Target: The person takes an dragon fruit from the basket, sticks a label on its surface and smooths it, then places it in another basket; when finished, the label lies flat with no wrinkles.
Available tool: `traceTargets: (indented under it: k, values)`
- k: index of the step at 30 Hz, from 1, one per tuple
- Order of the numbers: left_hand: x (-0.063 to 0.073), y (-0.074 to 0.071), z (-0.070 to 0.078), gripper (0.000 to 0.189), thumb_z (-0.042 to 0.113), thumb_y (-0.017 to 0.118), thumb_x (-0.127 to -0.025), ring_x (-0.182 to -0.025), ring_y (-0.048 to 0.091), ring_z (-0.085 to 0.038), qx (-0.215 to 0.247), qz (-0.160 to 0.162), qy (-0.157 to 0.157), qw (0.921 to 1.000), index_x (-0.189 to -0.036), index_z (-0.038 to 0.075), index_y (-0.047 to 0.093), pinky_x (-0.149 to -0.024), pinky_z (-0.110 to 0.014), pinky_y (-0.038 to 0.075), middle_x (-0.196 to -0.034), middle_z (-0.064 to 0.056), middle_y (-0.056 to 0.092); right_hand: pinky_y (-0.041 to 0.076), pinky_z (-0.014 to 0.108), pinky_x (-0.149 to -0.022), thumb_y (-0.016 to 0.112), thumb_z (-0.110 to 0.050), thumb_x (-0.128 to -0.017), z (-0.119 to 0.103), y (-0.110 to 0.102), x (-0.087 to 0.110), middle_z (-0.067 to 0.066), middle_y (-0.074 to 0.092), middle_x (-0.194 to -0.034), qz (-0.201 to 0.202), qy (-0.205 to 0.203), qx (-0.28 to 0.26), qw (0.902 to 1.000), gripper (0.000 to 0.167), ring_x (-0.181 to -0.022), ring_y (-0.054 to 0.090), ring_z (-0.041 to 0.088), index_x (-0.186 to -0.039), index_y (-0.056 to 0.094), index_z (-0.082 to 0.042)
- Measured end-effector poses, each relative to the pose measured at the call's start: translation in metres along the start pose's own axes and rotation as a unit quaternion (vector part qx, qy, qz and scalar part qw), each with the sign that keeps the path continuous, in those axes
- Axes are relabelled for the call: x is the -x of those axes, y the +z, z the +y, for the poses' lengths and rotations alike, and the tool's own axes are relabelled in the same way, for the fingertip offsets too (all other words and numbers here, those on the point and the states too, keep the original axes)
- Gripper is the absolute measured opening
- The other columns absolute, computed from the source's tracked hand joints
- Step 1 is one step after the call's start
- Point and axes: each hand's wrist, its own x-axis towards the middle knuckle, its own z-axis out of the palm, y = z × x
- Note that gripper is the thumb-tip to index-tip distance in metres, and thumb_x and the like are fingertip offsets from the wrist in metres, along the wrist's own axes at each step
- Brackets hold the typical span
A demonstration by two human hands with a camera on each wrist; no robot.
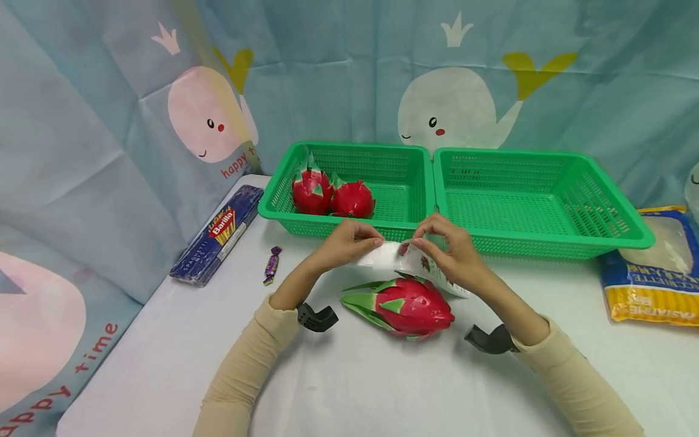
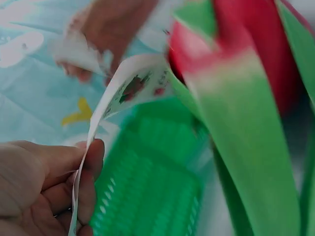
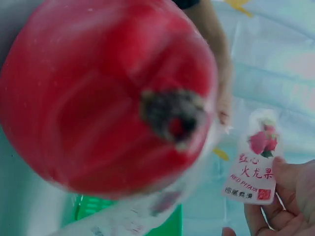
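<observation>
Red dragon fruits (image 1: 423,306) numbered three, green baskets (image 1: 513,218) two

One fruit lay on the white table (image 1: 327,388) before the baskets; two sat in the left basket (image 1: 401,197). The left hand (image 1: 346,244) pinched a white label strip (image 1: 384,256), the right hand (image 1: 453,252) one printed label (image 3: 252,172). Only the right wrist view showed that label's words, "RED PITAYA"; the head view alone, one candy (image 1: 272,266).

The dragon fruit (image 1: 420,308) is red with green scales, the label (image 3: 256,160) white with printed red fruit and lettering, the baskets (image 1: 499,215) green, the candy (image 1: 272,265) purple, and the curtain (image 1: 338,85) pale blue, patterned with pink and white whales.
</observation>
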Motion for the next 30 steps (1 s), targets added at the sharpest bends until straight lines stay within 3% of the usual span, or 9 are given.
traceTargets:
  k: [4,9,11,13,16,18,20,24,30]
  values:
    - [0.000,0.000,-0.016,0.016,0.011,0.060,-0.089,-0.087,0.065,-0.017,-0.119,0.013,-0.001,0.9929,-0.095,0.000,0.070,-0.077,-0.027,0.052,-0.093,-0.011,0.071,0.046,0.018,-0.074,0.063,-0.003,-0.085,-0.001,-0.007,0.003,0.005,0.063,-0.084,-0.010,0.055,-0.004,0.9984,0.003,-0.079,0.056,0.004,-0.087,0.063,-0.004]
    - [-0.001,0.001,-0.030,0.013,0.013,0.062,-0.087,-0.082,0.066,-0.015,-0.276,0.050,0.022,0.9597,-0.092,0.006,0.073,-0.070,-0.030,0.052,-0.089,-0.005,0.072,0.048,0.020,-0.065,0.063,-0.013,-0.087,-0.001,-0.015,0.005,0.007,0.065,-0.085,-0.053,0.139,0.007,0.9888,0.009,-0.077,0.060,0.011,-0.090,0.065,-0.004]
    - [0.000,0.003,-0.028,0.013,0.013,0.063,-0.086,-0.080,0.066,-0.017,-0.313,0.069,0.036,0.9466,-0.092,0.007,0.073,-0.067,-0.032,0.052,-0.088,-0.004,0.072,0.049,0.021,-0.064,0.063,-0.014,-0.087,-0.001,-0.017,0.006,0.008,0.065,-0.087,-0.061,0.158,0.007,0.9855,0.011,-0.078,0.060,0.015,-0.090,0.065,-0.004]
    - [0.004,0.007,-0.022,0.014,0.015,0.064,-0.086,-0.082,0.067,-0.017,-0.322,0.082,0.040,0.9423,-0.094,0.008,0.073,-0.067,-0.033,0.052,-0.090,-0.003,0.072,0.049,0.022,-0.065,0.063,-0.015,-0.087,-0.003,-0.019,0.007,0.008,0.066,-0.087,-0.067,0.168,0.002,0.9835,0.012,-0.079,0.061,0.016,-0.091,0.065,-0.004]
    - [0.012,0.014,-0.001,0.018,0.018,0.063,-0.087,-0.087,0.066,-0.017,-0.254,0.080,0.035,0.9632,-0.099,0.007,0.072,-0.070,-0.032,0.052,-0.095,-0.003,0.072,0.049,0.022,-0.063,0.064,-0.015,-0.086,-0.005,-0.020,0.010,0.008,0.065,-0.087,-0.076,0.175,-0.002,0.9817,0.012,-0.078,0.061,0.017,-0.090,0.065,-0.004]
    - [0.017,0.019,0.015,0.021,0.022,0.063,-0.087,-0.089,0.065,-0.014,-0.171,0.076,0.032,0.9818,-0.102,0.008,0.071,-0.070,-0.029,0.052,-0.097,-0.002,0.071,0.050,0.023,-0.063,0.065,-0.014,-0.086,-0.006,-0.021,0.011,0.008,0.065,-0.085,-0.081,0.173,-0.006,0.9816,0.011,-0.077,0.061,0.017,-0.089,0.065,-0.004]
    - [0.020,0.024,0.030,0.023,0.024,0.065,-0.086,-0.086,0.064,-0.012,-0.088,0.072,0.033,0.9929,-0.102,0.008,0.070,-0.071,-0.026,0.051,-0.093,-0.001,0.071,0.050,0.024,-0.064,0.065,-0.013,-0.085,-0.007,-0.021,0.012,0.006,0.064,-0.083,-0.086,0.166,-0.007,0.9823,0.009,-0.077,0.060,0.015,-0.088,0.065,-0.005]
    - [0.023,0.035,0.047,0.020,0.023,0.069,-0.083,-0.075,0.059,-0.009,0.011,0.064,0.031,0.9974,-0.096,0.008,0.070,-0.065,-0.023,0.048,-0.082,-0.001,0.069,0.050,0.025,-0.063,0.065,-0.012,-0.085,-0.010,-0.022,0.016,0.004,0.063,-0.079,-0.102,0.150,-0.029,0.9830,0.006,-0.073,0.058,0.012,-0.087,0.065,-0.006]
    - [0.028,0.047,0.054,0.012,0.017,0.068,-0.083,-0.064,0.057,-0.010,0.050,0.064,0.024,0.9964,-0.086,0.006,0.070,-0.055,-0.021,0.043,-0.073,-0.006,0.068,0.049,0.024,-0.055,0.064,-0.007,-0.085,-0.012,-0.024,0.024,0.006,0.064,-0.087,-0.099,0.147,-0.076,0.9812,0.013,-0.068,0.057,0.010,-0.096,0.067,-0.002]
